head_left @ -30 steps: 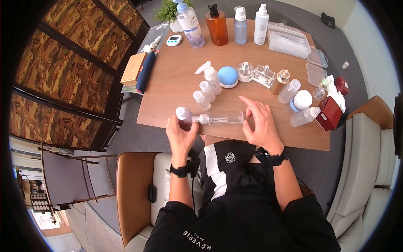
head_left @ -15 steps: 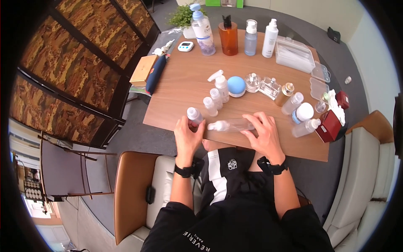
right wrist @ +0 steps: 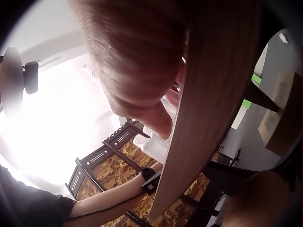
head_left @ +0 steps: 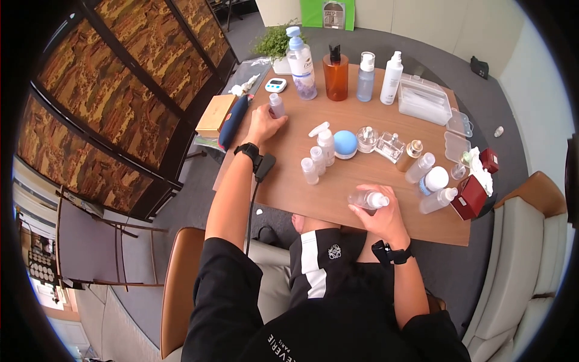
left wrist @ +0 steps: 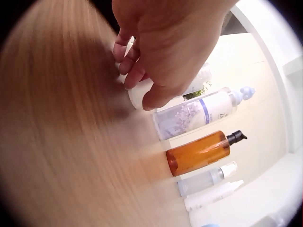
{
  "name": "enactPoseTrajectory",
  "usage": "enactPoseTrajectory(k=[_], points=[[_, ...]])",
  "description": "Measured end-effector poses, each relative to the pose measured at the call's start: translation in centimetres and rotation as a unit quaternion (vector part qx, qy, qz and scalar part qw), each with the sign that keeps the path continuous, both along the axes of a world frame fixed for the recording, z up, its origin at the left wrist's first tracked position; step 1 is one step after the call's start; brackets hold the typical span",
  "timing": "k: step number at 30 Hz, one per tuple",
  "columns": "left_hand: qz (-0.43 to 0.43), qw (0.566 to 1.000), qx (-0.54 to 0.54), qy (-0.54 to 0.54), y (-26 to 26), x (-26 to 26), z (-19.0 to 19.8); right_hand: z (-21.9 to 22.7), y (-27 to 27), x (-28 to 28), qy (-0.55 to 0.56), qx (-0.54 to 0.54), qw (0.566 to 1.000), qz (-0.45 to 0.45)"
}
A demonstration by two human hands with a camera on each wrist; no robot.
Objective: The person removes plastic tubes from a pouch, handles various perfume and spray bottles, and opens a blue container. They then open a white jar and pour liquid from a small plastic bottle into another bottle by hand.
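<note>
At the far left of the table (head_left: 283, 193), beside the blue pouch, my left hand (head_left: 263, 125) grips a small clear bottle (head_left: 276, 105) that stands upright. The left wrist view shows this hand (left wrist: 165, 47) with thumb and fingers around the bottle's lower part (left wrist: 138, 94), right at the tabletop. Near the front edge, my right hand (head_left: 385, 217) holds a clear spray bottle (head_left: 363, 198) with a white top, thumb on one side and fingers on the other. In the right wrist view that hand (right wrist: 137, 71) hides most of its bottle.
Two small bottles (head_left: 310, 172) and a pump bottle (head_left: 326, 148) stand mid-table beside a blue-lidded jar (head_left: 345, 143). Perfume bottles (head_left: 391, 146) continue rightward. Along the back are a lotion pump (head_left: 301, 69), an amber bottle (head_left: 336, 78) and a plastic box (head_left: 424, 102). A blue pouch (head_left: 234, 120) lies left.
My left hand has carried its small bottle from the front edge to the far left of the table. The spray bottle in my right hand has swung from lying lengthwise to standing up more.
</note>
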State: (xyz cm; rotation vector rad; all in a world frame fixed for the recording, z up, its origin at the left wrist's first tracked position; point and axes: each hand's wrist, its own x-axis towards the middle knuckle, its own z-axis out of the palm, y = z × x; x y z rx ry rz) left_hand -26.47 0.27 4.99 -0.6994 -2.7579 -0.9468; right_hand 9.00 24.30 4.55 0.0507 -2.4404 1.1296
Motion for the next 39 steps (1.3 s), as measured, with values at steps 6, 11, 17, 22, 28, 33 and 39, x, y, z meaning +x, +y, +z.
enactPoseTrajectory(k=[6, 11, 17, 22, 28, 33, 39], points=[[0.035, 0.992, 0.107, 0.049, 0.4, 1.9, -2.6, -0.2, 0.1, -0.2, 0.01, -0.003, 1.0, -0.003], [0.046, 0.993, 0.102, 0.047, 0.5, 1.6, -2.5, 0.0, 0.2, -0.3, 0.002, 0.006, 1.0, -0.001], [-0.012, 0.995, 0.094, 0.01, -1.9, 2.4, -1.9, 0.1, -0.2, -0.1, 0.006, -0.012, 1.0, 0.005], [0.042, 0.992, 0.104, 0.056, -2.4, 2.3, -2.5, 0.0, 0.0, -0.3, 0.011, 0.0, 1.0, -0.003], [0.028, 0.996, 0.051, 0.07, -3.0, 0.3, -1.9, 0.0, -0.2, -0.1, 0.017, 0.006, 1.0, 0.006], [0.032, 0.992, 0.059, 0.11, -3.4, -1.5, -3.6, 0.3, 0.0, -0.2, 0.008, 0.006, 1.0, -0.004], [0.068, 0.995, 0.047, 0.052, -3.6, -1.2, -3.5, 0.3, -0.4, -0.3, -0.005, 0.008, 1.0, -0.007]])
